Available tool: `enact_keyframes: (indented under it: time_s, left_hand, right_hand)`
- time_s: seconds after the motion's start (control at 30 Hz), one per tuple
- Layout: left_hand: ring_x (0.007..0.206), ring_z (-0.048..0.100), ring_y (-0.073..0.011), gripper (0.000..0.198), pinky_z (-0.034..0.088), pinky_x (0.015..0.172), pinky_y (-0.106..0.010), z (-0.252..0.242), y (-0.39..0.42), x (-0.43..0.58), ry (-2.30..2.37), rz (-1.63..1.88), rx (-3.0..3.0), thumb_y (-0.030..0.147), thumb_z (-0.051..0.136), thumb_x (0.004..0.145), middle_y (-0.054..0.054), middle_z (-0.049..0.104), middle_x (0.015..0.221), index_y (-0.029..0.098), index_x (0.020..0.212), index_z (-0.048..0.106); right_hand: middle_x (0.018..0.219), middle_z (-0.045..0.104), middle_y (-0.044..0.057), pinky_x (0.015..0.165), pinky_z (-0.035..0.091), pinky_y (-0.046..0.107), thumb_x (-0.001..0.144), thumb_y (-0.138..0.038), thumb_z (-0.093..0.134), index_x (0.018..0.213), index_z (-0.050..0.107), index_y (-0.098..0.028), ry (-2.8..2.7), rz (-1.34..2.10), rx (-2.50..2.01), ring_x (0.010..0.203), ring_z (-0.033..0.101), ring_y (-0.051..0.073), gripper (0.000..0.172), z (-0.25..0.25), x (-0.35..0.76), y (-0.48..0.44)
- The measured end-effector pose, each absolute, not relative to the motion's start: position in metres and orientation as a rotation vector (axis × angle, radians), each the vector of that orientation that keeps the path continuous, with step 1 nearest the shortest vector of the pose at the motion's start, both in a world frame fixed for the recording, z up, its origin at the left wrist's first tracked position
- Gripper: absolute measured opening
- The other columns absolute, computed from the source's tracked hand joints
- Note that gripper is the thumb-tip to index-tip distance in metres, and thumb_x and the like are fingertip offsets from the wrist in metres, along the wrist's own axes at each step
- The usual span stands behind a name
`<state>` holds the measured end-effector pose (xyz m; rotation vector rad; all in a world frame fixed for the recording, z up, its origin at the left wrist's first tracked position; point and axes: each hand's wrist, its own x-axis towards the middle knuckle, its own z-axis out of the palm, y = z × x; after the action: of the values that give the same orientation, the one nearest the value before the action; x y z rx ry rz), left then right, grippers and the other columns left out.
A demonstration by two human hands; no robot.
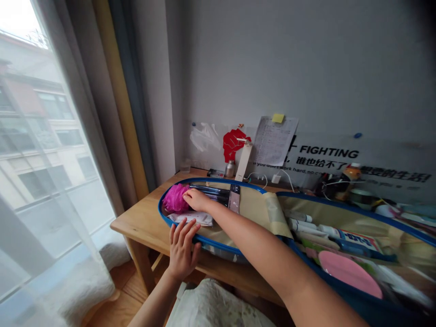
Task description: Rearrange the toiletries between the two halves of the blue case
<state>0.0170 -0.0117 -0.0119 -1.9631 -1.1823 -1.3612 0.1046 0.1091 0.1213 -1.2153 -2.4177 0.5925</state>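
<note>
Looks like seating or adjusting the pink mesh puff (174, 199) in the far-left end of the open blue-rimmed case (255, 200), set on the wooden bench (136, 222); worked with the right hand (197, 200), with fingertips bunched against the mesh; cannot tell pinching from mere pushing, so no call on that grip; apparently steadied with the left hand (184, 247), spread and unclenched at the near rim, beside the white packet (190, 220), clutching nothing visible; at a guess, calls next for a gentle tuck or clean let-go, then backing out over the near rim without snagging the dark slim items (209, 192) just behind the wrist; for edges, mind the raised blue rim around the puff and the bench's front edge near the left palm; for room, use the bare beige lining right of the slim items, up to the hinge flap (277, 213), plus bare bench left of the case; avoid the right half, crowded with the pink oval item (350, 274) and the printed pack (363, 240).
</note>
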Motion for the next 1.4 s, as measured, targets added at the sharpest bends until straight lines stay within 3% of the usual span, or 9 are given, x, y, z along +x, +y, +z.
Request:
enact_keyframes:
  time_s: [0.2,0.33,0.57,0.77,0.87,1.0,1.1,1.2,1.4]
  left_hand:
    - [0.142,0.041,-0.0246,0.043,0.018,0.122,-0.046,-0.013,-0.012,0.017,-1.183,-1.368,-1.960,0.025,0.043,0.096,-0.011,0.064,0.133,0.019,0.137,0.053]
    - [0.141,0.043,-0.0249,0.044,0.019,0.122,-0.046,-0.014,-0.011,0.017,-1.191,-1.380,-1.960,0.025,0.045,0.096,-0.010,0.065,0.132,0.021,0.138,0.052]
    - [0.142,0.040,-0.0252,0.045,0.018,0.123,-0.046,-0.014,-0.010,0.015,-1.160,-1.392,-1.959,0.026,0.045,0.096,-0.011,0.065,0.131,0.022,0.141,0.049]
    - [0.142,0.041,-0.0252,0.046,0.018,0.123,-0.046,-0.013,-0.010,0.015,-1.156,-1.417,-1.953,0.026,0.045,0.096,-0.010,0.065,0.130,0.023,0.141,0.050]
    - [0.143,0.039,-0.0251,0.047,0.017,0.123,-0.046,-0.014,-0.009,0.015,-1.140,-1.411,-1.958,0.025,0.045,0.096,-0.011,0.064,0.131,0.022,0.142,0.048]
    - [0.143,0.040,-0.0257,0.047,0.018,0.123,-0.046,-0.016,-0.009,0.014,-1.153,-1.407,-1.963,0.025,0.046,0.095,-0.011,0.064,0.131,0.023,0.142,0.048]
    - [0.142,0.042,-0.0266,0.047,0.018,0.123,-0.048,-0.018,-0.009,0.013,-1.177,-1.395,-1.958,0.027,0.045,0.095,-0.010,0.064,0.131,0.023,0.142,0.049]
    - [0.142,0.041,-0.0270,0.047,0.018,0.123,-0.048,-0.018,-0.009,0.013,-1.184,-1.384,-1.950,0.028,0.045,0.095,-0.011,0.064,0.132,0.023,0.142,0.048]
    - [0.142,0.040,-0.0259,0.047,0.019,0.123,-0.047,-0.016,-0.009,0.014,-1.168,-1.388,-1.953,0.025,0.046,0.094,-0.010,0.063,0.132,0.023,0.141,0.048]
  right_hand:
    - [0.134,0.061,0.007,0.107,0.046,0.047,0.096,-0.043,0.055,0.121,0.064,-0.020,-2.469,0.646,-1.097,0.124,0.057,0.025,0.035,0.132,0.121,0.108]
    - [0.136,0.063,0.003,0.116,0.039,0.042,0.096,-0.043,0.052,0.126,0.065,-0.025,-2.404,0.651,-1.109,0.131,0.054,0.023,0.037,0.154,0.177,0.103]
    - [0.116,0.072,0.008,0.101,0.050,0.042,0.086,-0.051,0.051,0.110,0.070,-0.022,-2.183,0.493,-1.446,0.104,0.067,0.022,0.043,0.194,0.364,0.083]
    - [0.077,0.071,0.008,0.077,0.049,0.036,0.072,-0.027,0.060,0.064,0.059,-0.024,-1.931,0.104,-1.993,0.074,0.065,0.021,0.009,0.186,0.499,0.054]
    - [0.063,0.067,0.006,0.063,0.041,0.035,0.069,-0.017,0.061,0.055,0.054,-0.026,-1.919,0.011,-2.210,0.059,0.059,0.019,0.018,0.171,0.535,0.038]
    - [0.055,0.062,0.005,0.056,0.035,0.034,0.073,-0.019,0.067,0.045,0.046,-0.025,-1.994,-0.026,-2.388,0.051,0.053,0.017,0.035,0.154,0.556,0.032]
    - [0.059,0.060,0.002,0.058,0.040,0.029,0.082,-0.024,0.069,0.052,0.050,-0.022,-2.070,-0.036,-2.444,0.054,0.051,0.012,0.035,0.148,0.557,0.040]
    - [0.078,0.065,0.000,0.068,0.049,0.025,0.092,-0.035,0.064,0.075,0.062,-0.020,-2.164,-0.002,-2.401,0.069,0.057,0.009,0.023,0.139,0.551,0.049]
    - [0.093,0.067,0.002,0.075,0.054,0.027,0.095,-0.038,0.060,0.093,0.066,-0.021,-1.977,-0.203,-2.249,0.080,0.063,0.011,0.018,0.098,0.529,0.039]
